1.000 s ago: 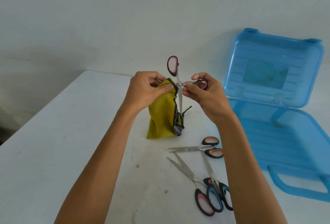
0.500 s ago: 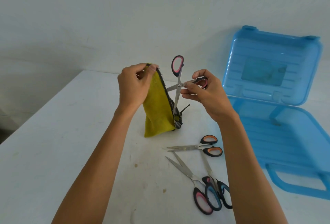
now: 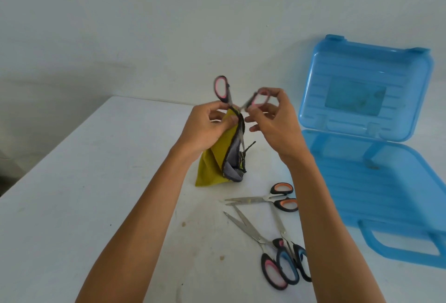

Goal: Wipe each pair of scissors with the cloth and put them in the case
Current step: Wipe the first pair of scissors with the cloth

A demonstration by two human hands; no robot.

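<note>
- Working at the white table top (image 3: pixel 96 194), I have everything for the job on its right half.
- The translucent blue plastic case (image 3: pixel 376 182) lies open on my right, its lid (image 3: pixel 350 66) upright at the back. All four pairs I can see are outside it, so I judge nothing is packed yet.
- Three pairs wait on the table near the case: the orange-handled scissors (image 3: pixel 255 199), the pink-and-black-handled scissors (image 3: pixel 251 231) lying open, and the blue-handled scissors (image 3: pixel 280 224) crossing them at the handles.
- The yellow cloth with a grey underside (image 3: pixel 212 165) hangs from my fingers, its lower edge resting on the table.
- My left hand (image 3: pixel 205 129) pinches the cloth's top around a blade, just under the pivot. My right hand (image 3: pixel 275 124) holds one handle loop in curled fingertips.
- The pink-handled steel scissors (image 3: pixel 221 88) are up between my hands, handles splayed upward, blades down in the cloth. By my reckoning this is the first pair, mid-wipe, with three left to clean and all four to put in the case.
</note>
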